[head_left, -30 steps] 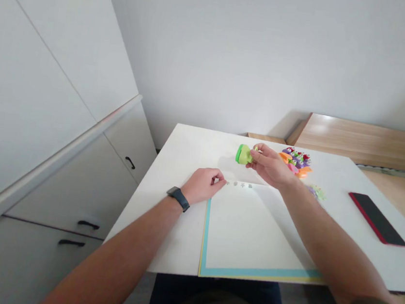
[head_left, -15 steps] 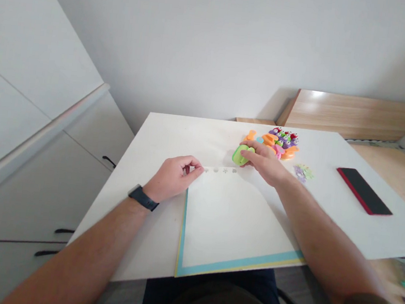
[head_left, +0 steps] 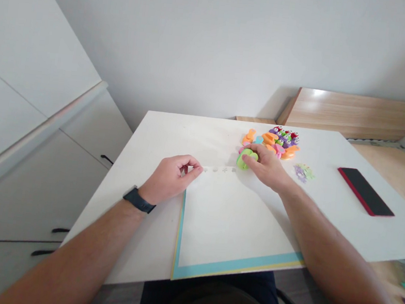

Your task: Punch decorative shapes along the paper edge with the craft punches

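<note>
Glossy green plastic craft punch [head_left: 244,161], matt white paper sheet [head_left: 234,224], smooth white tabletop [head_left: 113,225], light grained wood board [head_left: 353,109]

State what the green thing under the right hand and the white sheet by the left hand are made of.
The green craft punch looks like moulded plastic: bright, even colour with a smooth, slightly glossy surface. The white sheet looks like matt paper or thin card: flat and dull, with small shapes cut along its top edge.

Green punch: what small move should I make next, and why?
Probably slide the green punch onto the paper's top edge, just right of the last punched shape. The right hand has it right beside that edge, the left hand is at the paper's top-left corner, and the punched shapes run in a row toward the punch.
</note>
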The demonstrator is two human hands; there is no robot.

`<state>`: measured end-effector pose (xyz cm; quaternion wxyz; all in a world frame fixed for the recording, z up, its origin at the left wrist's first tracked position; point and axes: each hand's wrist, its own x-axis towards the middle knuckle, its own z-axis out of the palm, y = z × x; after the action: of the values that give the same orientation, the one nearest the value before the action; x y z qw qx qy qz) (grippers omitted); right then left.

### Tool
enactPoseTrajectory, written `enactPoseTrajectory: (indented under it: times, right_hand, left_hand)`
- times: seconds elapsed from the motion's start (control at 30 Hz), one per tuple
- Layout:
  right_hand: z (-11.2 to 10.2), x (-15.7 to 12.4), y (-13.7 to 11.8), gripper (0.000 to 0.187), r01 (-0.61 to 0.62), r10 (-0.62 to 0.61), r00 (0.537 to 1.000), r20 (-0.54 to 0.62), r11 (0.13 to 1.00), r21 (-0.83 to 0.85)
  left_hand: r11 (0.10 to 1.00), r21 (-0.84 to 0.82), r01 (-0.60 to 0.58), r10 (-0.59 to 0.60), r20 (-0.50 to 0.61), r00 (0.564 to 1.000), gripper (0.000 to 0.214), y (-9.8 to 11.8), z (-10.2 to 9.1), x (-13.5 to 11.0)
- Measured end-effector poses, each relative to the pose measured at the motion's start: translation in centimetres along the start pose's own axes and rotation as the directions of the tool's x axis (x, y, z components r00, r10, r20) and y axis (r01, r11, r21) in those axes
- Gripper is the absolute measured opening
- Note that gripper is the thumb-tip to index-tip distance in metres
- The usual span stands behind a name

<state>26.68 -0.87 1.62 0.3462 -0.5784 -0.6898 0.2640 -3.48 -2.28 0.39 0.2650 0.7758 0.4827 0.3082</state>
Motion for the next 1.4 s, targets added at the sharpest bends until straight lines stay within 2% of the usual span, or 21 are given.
enactPoseTrajectory:
  times: [0.33, 0.63, 0.9, 1.4]
  right_hand:
    - [0.6, -0.6, -0.3, 0.034, -0.007, 0.012, 0.999, 0.043, 0.994, -0.109]
    - [1.3, -0.6, -0.4, 0.020, 0.006, -0.003, 1.000, 0.021, 0.992, -0.130]
    - [1.8, -0.5, -0.6, 0.040, -0.032, 0.027, 0.999, -0.039, 0.990, -0.136]
    - [2.3, -0.4, -0.5, 0.047, -0.036, 0.023, 0.998, -0.064, 0.978, -0.205]
  left_hand:
    - [1.000, 0.014, 0.013, -0.012, -0.026, 1.000, 0.028, 0.2, 0.0, 0.0]
    - [1.000, 0.007, 0.020, -0.020, -0.013, 1.000, 0.028, 0.3, 0.2, -0.1]
    - [1.000, 0.010, 0.003, -0.003, -0.019, 1.000, 0.030, 0.2, 0.2, -0.1]
    - [1.000, 0.010, 0.028, -0.028, -0.025, 0.999, 0.029, 0.3, 0.2, -0.1]
